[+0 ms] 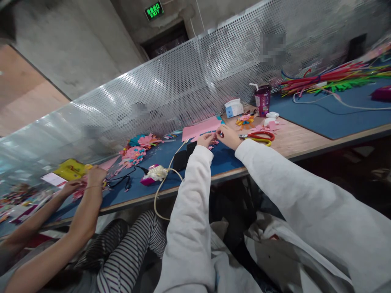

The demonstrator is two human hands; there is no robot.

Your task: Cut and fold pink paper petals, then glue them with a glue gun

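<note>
Both hands of the person in pale sleeves are up at the table (pixel 224 162), close together, with the left hand (pixel 205 140) and right hand (pixel 229 136) closed at the fingertips on a small pink paper piece (pixel 214 138). That piece sits right between them, low over the blue surface, partly covered by the fingers, so I can't make out its full shape. Just beyond the hands, a larger pink sheet (pixel 197 130) lies toward the perforated metal screen (pixel 183 83). Scissors (pixel 265 137) with red and yellow handles rest just beside the right hand, and past them I see pink scraps (pixel 268 127), a white case (pixel 271 116) and an orange-and-pink paper flower (pixel 245 121). A tissue pack (pixel 233 109) and a purple cup (pixel 262 101) with a straw stand behind these, near the screen. On the left hand's side, dark flat objects (pixel 181 160) lie close to the sleeve, then a pale cable (pixel 156 199) and, farther along, a cluster of pink and teal paper flowers (pixel 134 154). Well apart at the left, a co-worker's hands (pixel 97 174) are busy over more pink paper (pixel 80 191) beside a yellow packet (pixel 71 168).
</note>
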